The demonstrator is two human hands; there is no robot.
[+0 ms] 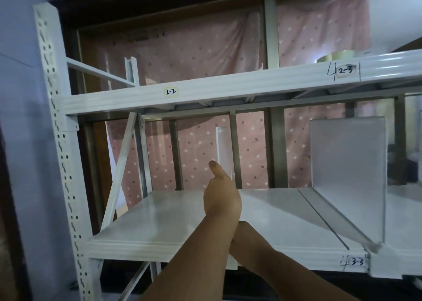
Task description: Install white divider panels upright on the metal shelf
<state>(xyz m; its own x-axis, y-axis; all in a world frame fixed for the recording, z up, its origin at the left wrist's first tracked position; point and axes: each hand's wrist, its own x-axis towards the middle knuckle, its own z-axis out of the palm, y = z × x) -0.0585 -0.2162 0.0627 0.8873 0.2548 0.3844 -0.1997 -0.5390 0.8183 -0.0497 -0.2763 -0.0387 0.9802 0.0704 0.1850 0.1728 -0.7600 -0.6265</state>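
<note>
The white metal shelf [159,220] fills the view, with its lower deck at chest height. One white divider panel [347,156] stands upright on the deck at the right, on a flat foot. I see a second white divider panel [222,145] edge-on in the middle, upright. My left hand [221,198] is closed around its near edge, thumb pointing up along it. My right hand [243,228] reaches in from the right and is mostly hidden behind my left forearm, low against the same panel. A white corner [233,263] hangs below the deck's front edge.
The upper beam [205,88] carries labels 2-2 and 2-3, and the lower beam is labelled 3-3. A roll of tape [335,55] lies on the upper level. A perforated upright post [59,140] stands at the left. Behind the shelf hangs a pink spotted curtain [194,49].
</note>
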